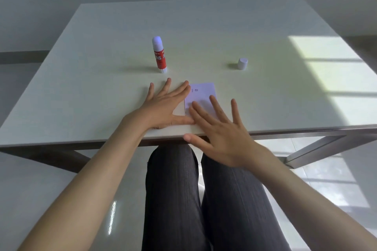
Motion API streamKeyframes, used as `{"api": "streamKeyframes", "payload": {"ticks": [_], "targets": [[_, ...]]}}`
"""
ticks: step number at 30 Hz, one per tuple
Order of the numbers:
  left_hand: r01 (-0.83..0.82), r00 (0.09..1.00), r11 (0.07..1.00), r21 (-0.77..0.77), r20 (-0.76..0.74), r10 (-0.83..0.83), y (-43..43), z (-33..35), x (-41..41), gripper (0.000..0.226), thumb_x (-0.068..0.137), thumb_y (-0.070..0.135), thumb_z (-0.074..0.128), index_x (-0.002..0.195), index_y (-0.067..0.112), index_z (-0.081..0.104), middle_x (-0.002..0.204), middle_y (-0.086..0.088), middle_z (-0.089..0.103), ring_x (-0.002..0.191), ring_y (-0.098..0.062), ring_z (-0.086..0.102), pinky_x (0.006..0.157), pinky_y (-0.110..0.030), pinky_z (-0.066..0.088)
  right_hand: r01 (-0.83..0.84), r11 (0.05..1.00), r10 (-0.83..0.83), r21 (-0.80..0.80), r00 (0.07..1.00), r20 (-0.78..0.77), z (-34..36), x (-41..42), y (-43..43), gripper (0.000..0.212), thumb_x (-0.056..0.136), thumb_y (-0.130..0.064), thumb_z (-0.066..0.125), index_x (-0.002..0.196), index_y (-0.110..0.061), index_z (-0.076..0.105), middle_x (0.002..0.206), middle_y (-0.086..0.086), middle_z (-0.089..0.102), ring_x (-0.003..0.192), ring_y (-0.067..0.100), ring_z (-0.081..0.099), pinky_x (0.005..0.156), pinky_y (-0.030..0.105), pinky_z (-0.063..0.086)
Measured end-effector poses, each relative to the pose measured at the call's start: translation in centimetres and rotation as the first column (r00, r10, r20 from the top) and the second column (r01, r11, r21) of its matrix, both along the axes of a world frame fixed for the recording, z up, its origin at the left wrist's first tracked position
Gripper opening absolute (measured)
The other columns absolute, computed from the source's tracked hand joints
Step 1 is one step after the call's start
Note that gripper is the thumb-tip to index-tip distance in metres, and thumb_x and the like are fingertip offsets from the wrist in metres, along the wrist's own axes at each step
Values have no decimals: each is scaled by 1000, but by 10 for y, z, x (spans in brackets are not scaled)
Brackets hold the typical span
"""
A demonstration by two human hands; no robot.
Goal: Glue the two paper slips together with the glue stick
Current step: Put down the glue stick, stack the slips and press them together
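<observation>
A white paper slip (204, 92) lies flat near the table's front edge; I cannot tell whether a second slip lies under it. My left hand (165, 106) rests flat with fingers spread at the slip's left edge, its index finger touching the paper. My right hand (220, 128) hovers spread over the slip's near right part, fingers above the paper, thumb past the table edge. The red glue stick (159, 55) stands upright and uncapped behind my left hand. Its white cap (242, 63) sits apart at the right.
The white table (102, 79) has a metal frame and a front edge just under my right thumb. A sunlit patch falls across its right side. My knees are below the table edge.
</observation>
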State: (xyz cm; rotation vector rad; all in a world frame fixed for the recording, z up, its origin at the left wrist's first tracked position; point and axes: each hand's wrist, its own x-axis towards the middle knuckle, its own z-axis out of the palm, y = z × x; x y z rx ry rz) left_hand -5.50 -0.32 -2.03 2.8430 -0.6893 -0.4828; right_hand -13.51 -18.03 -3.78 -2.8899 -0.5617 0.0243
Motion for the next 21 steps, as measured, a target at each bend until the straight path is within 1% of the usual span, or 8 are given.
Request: {"api": "streamKeyframes", "payload": {"ticks": [3,5,9,11,13,16,18,21], "targets": [[-1,1000,1000,-4,-17,1,0,0,-1,97,76,70,42,148,30,-7,157,18,-15,144,-20,-21,112,-55,-14,23,999,-25,-39,998,-53,5,14,-17,94,64,-83,-17,147,-40,-4,155,-26,-6,144,13,-21,108,51,-25],[-2,1000,1000,2,-19,2,0,0,0,97,76,71,42,148,29,-8,157,18,-15,144,-20,-21,112,-55,-14,58,995,-63,-76,995,-77,6,34,-22,98,60,-82,-22,147,-38,-8,154,-25,-12,145,17,-20,110,55,-21],[0,1000,1000,11,-19,0,0,0,1,96,78,70,43,148,29,-8,157,18,-16,144,-20,-22,112,-55,-16,173,977,-185,-127,978,-92,7,67,-21,81,80,-71,1,149,-30,-5,159,-16,-7,146,23,-18,111,58,-18],[-3,1000,1000,4,-20,3,0,1,1,96,77,70,43,148,30,-8,157,18,-16,144,-20,-22,112,-55,-16,165,973,-171,-162,985,-18,7,61,-14,84,79,-71,-2,150,-25,-4,160,-12,-5,146,25,-18,110,58,-19],[-7,1000,1000,-5,-14,7,0,0,0,95,77,70,43,148,31,-8,156,19,-16,144,-20,-22,110,-55,-17,86,988,-79,-127,995,62,3,35,-4,88,76,-71,-8,150,-24,1,161,-10,1,146,26,-15,107,55,-24],[-7,1000,1000,-17,-14,7,1,-2,-1,95,78,69,44,148,32,-8,156,20,-16,143,-19,-24,109,-55,-20,-13,997,16,-74,999,44,0,3,2,83,79,-71,-5,150,-29,9,159,-14,10,147,23,-12,109,53,-25],[-15,1000,1000,-27,-24,14,2,-2,-1,97,76,71,43,148,32,-9,156,21,-16,143,-18,-24,110,-54,-21,30,996,-28,-79,999,27,0,12,-6,81,79,-71,-6,149,-33,4,159,-18,5,146,21,-15,109,54,-23],[-19,999,1000,-15,-34,18,2,-1,-1,97,76,71,43,147,32,-10,155,21,-18,142,-17,-26,109,-54,-22,154,981,-158,-119,987,-26,5,49,-21,78,80,-69,-3,149,-31,-6,159,-17,-6,146,23,-18,111,59,-17]]}}
